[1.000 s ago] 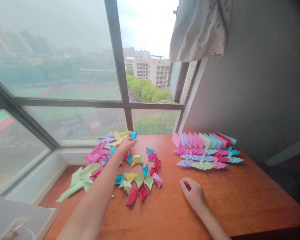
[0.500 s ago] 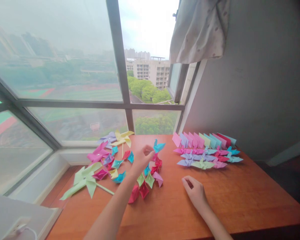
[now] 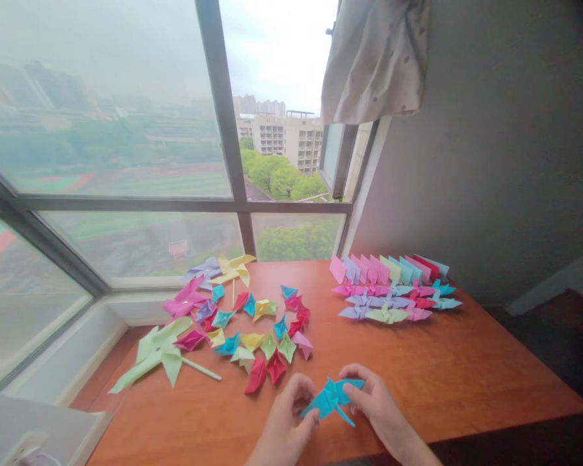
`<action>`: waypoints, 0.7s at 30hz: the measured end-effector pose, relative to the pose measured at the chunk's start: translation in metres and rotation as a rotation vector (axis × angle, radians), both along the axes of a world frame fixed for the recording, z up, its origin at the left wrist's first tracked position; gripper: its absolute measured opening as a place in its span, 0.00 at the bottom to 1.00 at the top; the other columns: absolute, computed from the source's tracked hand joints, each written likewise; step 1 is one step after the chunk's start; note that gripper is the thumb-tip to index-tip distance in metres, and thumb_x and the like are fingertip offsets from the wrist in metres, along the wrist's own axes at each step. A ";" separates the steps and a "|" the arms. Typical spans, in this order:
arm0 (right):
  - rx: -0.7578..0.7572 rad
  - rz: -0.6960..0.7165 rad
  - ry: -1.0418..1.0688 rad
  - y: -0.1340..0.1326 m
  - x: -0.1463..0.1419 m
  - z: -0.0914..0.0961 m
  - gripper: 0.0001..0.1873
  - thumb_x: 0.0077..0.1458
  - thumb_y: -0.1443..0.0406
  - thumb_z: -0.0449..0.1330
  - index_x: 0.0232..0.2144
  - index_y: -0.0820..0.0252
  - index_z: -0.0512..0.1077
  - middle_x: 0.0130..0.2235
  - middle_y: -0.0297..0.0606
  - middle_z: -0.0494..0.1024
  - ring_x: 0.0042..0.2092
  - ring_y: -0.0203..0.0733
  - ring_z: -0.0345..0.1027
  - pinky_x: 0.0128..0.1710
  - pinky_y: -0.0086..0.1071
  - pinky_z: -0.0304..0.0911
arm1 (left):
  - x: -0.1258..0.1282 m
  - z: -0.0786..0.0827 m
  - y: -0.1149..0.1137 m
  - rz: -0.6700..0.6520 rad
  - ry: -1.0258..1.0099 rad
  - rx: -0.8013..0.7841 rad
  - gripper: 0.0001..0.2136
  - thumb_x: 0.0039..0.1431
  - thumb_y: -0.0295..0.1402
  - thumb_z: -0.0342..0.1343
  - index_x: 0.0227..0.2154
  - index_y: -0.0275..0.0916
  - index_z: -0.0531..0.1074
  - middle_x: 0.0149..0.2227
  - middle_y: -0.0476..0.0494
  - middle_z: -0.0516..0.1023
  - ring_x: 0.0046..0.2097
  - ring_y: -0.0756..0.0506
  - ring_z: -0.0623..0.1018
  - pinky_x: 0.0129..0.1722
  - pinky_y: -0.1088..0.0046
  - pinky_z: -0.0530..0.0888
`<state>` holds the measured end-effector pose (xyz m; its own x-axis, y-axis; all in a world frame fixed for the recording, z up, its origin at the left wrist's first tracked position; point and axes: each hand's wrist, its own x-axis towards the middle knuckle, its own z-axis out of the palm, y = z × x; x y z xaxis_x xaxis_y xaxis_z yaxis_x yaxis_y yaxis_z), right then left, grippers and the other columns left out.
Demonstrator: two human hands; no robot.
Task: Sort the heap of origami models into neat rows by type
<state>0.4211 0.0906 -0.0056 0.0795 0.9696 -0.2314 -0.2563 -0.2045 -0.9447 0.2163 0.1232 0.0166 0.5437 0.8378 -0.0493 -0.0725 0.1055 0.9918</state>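
Observation:
A bright blue paper crane point(image 3: 330, 399) is held low over the front of the table, its wings spread to both sides. My left hand point(image 3: 289, 415) pinches the left wing between thumb and fingers. On the other side, my right hand point(image 3: 379, 402) grips the right wing in the same way. The crane's thin point hangs down between the hands. Beyond my left hand stand small folded paper pieces, among them a red one point(image 3: 276, 367), a light green one point(image 3: 286, 348) and a pink one point(image 3: 302, 344).
Paper pinwheels, including a light green one point(image 3: 161, 353) and a yellow one point(image 3: 234, 266), lie at the left of the wooden table point(image 3: 476, 382). Rows of paper cranes point(image 3: 387, 314) stand at the back right, before a row of upright coloured folded papers point(image 3: 369, 268). Windows border the table.
My left hand has brought the blue crane back from above the folded pieces towards me. My right hand has moved left and taken hold of its other wing.

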 end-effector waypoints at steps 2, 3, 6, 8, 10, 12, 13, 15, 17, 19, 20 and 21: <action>0.007 0.022 -0.079 0.000 -0.007 0.005 0.22 0.42 0.50 0.70 0.31 0.60 0.73 0.26 0.31 0.72 0.24 0.33 0.62 0.23 0.26 0.57 | -0.005 -0.003 -0.004 0.003 0.057 -0.020 0.11 0.55 0.39 0.60 0.35 0.39 0.67 0.31 0.50 0.69 0.31 0.48 0.70 0.31 0.74 0.68; 0.007 0.030 -0.100 0.000 -0.010 0.009 0.21 0.42 0.50 0.70 0.30 0.59 0.72 0.25 0.30 0.71 0.24 0.33 0.62 0.23 0.26 0.57 | -0.007 -0.003 -0.005 0.000 0.094 -0.022 0.11 0.55 0.40 0.60 0.34 0.39 0.68 0.30 0.50 0.69 0.30 0.48 0.70 0.30 0.74 0.68; -0.005 0.053 -0.123 -0.001 -0.017 0.023 0.21 0.42 0.49 0.69 0.28 0.59 0.70 0.23 0.30 0.70 0.24 0.33 0.62 0.23 0.26 0.58 | -0.011 -0.001 -0.007 -0.026 0.193 -0.013 0.14 0.56 0.45 0.58 0.28 0.37 0.70 0.27 0.49 0.69 0.30 0.48 0.70 0.30 0.74 0.67; -0.010 0.073 -0.126 -0.002 -0.021 0.028 0.21 0.43 0.49 0.69 0.27 0.58 0.69 0.23 0.30 0.70 0.24 0.34 0.62 0.23 0.26 0.59 | -0.013 0.001 -0.007 -0.036 0.210 -0.018 0.18 0.57 0.49 0.57 0.27 0.37 0.71 0.26 0.48 0.71 0.30 0.47 0.71 0.31 0.73 0.67; -0.008 0.079 -0.114 -0.004 -0.024 0.028 0.21 0.44 0.49 0.68 0.28 0.58 0.69 0.23 0.30 0.70 0.24 0.34 0.63 0.23 0.26 0.59 | -0.014 0.004 -0.006 -0.037 0.197 -0.039 0.21 0.56 0.52 0.56 0.27 0.36 0.72 0.26 0.48 0.72 0.30 0.47 0.72 0.32 0.73 0.68; 0.001 0.062 -0.076 -0.005 -0.027 0.020 0.22 0.45 0.48 0.67 0.29 0.58 0.69 0.23 0.30 0.70 0.24 0.33 0.63 0.23 0.26 0.59 | -0.014 0.004 -0.005 -0.038 0.171 -0.069 0.23 0.54 0.55 0.57 0.27 0.36 0.73 0.25 0.48 0.72 0.30 0.47 0.71 0.31 0.74 0.67; 0.004 0.052 -0.049 -0.005 -0.027 0.015 0.22 0.45 0.48 0.67 0.29 0.58 0.69 0.23 0.30 0.70 0.23 0.33 0.63 0.22 0.25 0.58 | -0.015 0.003 -0.004 -0.045 0.153 -0.090 0.23 0.53 0.56 0.58 0.26 0.36 0.73 0.25 0.48 0.73 0.29 0.48 0.71 0.31 0.74 0.67; 0.004 0.032 0.020 -0.004 -0.028 0.004 0.23 0.44 0.48 0.68 0.30 0.59 0.70 0.22 0.30 0.69 0.23 0.32 0.61 0.21 0.25 0.56 | -0.016 0.001 -0.004 -0.063 0.104 -0.154 0.24 0.51 0.56 0.60 0.26 0.35 0.72 0.24 0.48 0.73 0.27 0.49 0.70 0.28 0.76 0.65; -0.005 0.009 0.097 -0.003 -0.027 -0.005 0.23 0.42 0.48 0.70 0.30 0.59 0.70 0.22 0.29 0.69 0.23 0.31 0.59 0.21 0.24 0.55 | -0.018 -0.002 -0.004 -0.071 0.054 -0.237 0.24 0.50 0.56 0.61 0.27 0.36 0.71 0.23 0.48 0.74 0.25 0.50 0.69 0.25 0.77 0.62; -0.008 -0.033 0.161 -0.003 -0.026 -0.009 0.23 0.43 0.49 0.70 0.30 0.59 0.70 0.22 0.29 0.68 0.23 0.30 0.58 0.22 0.24 0.55 | -0.020 -0.004 -0.004 -0.062 0.020 -0.299 0.24 0.49 0.55 0.62 0.27 0.36 0.71 0.23 0.49 0.74 0.24 0.52 0.68 0.23 0.78 0.61; -0.006 -0.049 0.179 -0.003 -0.025 -0.010 0.22 0.43 0.50 0.70 0.29 0.59 0.70 0.23 0.29 0.68 0.23 0.30 0.58 0.23 0.24 0.55 | -0.021 -0.005 -0.004 -0.057 0.009 -0.320 0.24 0.48 0.55 0.63 0.27 0.36 0.71 0.22 0.49 0.73 0.23 0.52 0.68 0.23 0.78 0.60; -0.002 -0.060 0.188 -0.003 -0.025 -0.009 0.22 0.43 0.50 0.70 0.29 0.59 0.70 0.23 0.29 0.68 0.23 0.30 0.58 0.23 0.25 0.55 | -0.021 -0.005 -0.004 -0.056 0.002 -0.334 0.24 0.48 0.55 0.63 0.27 0.36 0.71 0.22 0.50 0.73 0.23 0.52 0.68 0.23 0.79 0.60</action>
<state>0.3965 0.0875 -0.0146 0.0922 0.9640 -0.2493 -0.4401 -0.1852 -0.8786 0.1951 0.1188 0.0115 0.5878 0.7441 -0.3175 -0.0557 0.4287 0.9017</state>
